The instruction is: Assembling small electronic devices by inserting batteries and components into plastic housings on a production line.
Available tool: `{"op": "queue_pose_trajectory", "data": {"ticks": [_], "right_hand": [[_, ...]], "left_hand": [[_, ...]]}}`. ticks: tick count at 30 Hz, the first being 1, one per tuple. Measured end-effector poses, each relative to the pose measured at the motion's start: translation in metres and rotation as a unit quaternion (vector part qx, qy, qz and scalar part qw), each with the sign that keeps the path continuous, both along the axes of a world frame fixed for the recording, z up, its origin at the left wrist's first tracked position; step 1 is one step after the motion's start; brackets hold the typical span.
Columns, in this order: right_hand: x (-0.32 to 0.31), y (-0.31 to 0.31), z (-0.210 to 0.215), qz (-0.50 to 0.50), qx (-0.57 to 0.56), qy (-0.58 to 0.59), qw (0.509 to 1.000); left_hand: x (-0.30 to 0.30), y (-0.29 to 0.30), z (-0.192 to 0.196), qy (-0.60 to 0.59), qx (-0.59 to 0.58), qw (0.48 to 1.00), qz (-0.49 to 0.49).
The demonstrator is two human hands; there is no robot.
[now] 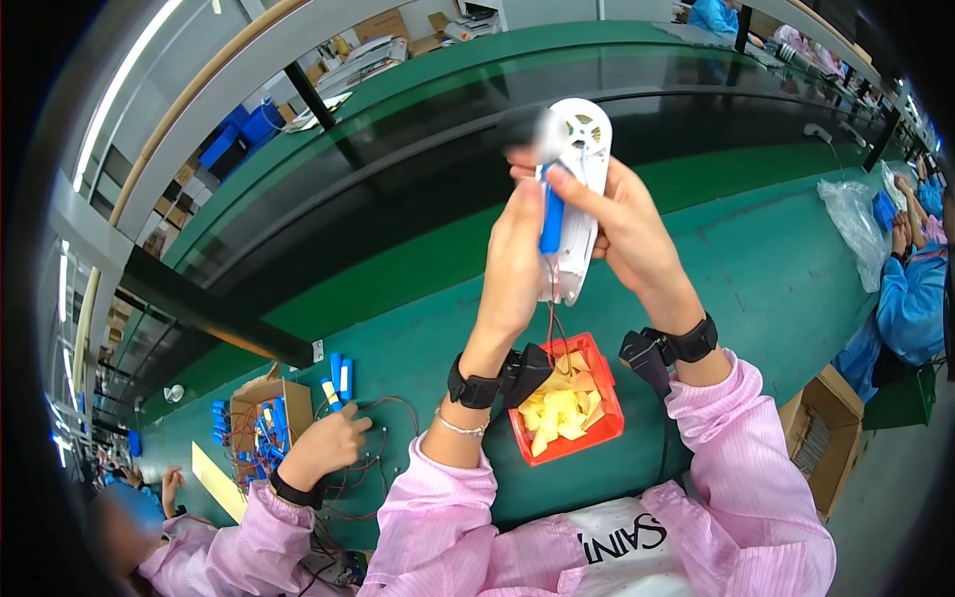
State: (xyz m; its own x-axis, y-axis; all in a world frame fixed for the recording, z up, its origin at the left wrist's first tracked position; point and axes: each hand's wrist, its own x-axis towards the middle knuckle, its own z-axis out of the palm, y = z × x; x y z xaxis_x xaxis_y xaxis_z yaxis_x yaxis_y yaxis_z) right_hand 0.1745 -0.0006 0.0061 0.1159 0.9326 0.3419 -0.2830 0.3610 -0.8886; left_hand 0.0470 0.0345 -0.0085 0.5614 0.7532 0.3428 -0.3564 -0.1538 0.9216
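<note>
I hold up a long white plastic housing (589, 184) over the bench, its rounded end with a spoked opening pointing away from me. A blue cylindrical battery (553, 221) lies along the housing, and thin red and dark wires hang from its near end. My left hand (512, 261) grips the left side, thumb beside the battery. My right hand (634, 221) wraps the right side with fingers behind it and the thumb on the battery's upper part. Left of the rounded end, a dark and white patch is blurred. Below the hands sits a red bin (618, 430) of yellow pieces.
At left, a co-worker's hand (328, 445) reaches by loose blue batteries (346, 378) and a cardboard box (242, 396) of wired batteries. A dark conveyor belt (428, 164) runs beyond the green bench. A clear plastic bag (854, 231) and other workers are at right.
</note>
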Motion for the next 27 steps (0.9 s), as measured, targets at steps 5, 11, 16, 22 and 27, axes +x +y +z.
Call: {"op": "queue_pose_trajectory", "data": {"ticks": [5, 11, 16, 22, 27], "right_hand": [[-0.002, 0.006, -0.009, -0.031, 0.039, 0.056, 0.997], [-0.002, 0.005, -0.004, -0.019, 0.044, 0.046, 0.998], [0.007, -0.002, 0.002, -0.085, 0.043, 0.007, 0.995], [0.024, -0.022, 0.027, -0.121, 0.087, -0.058, 0.987], [0.024, -0.028, 0.031, -0.127, 0.084, -0.095, 0.984]], "left_hand": [[0.006, -0.004, -0.006, 0.032, 0.048, 0.998, 0.036], [0.002, -0.003, 0.0, 0.042, 0.105, 0.991, 0.07], [-0.016, 0.064, -0.029, -0.074, -0.071, 0.988, 0.112], [-0.092, 0.164, -0.115, -0.175, -0.27, 0.882, 0.345], [-0.138, 0.181, -0.137, -0.274, -0.285, 0.89, 0.227]]}}
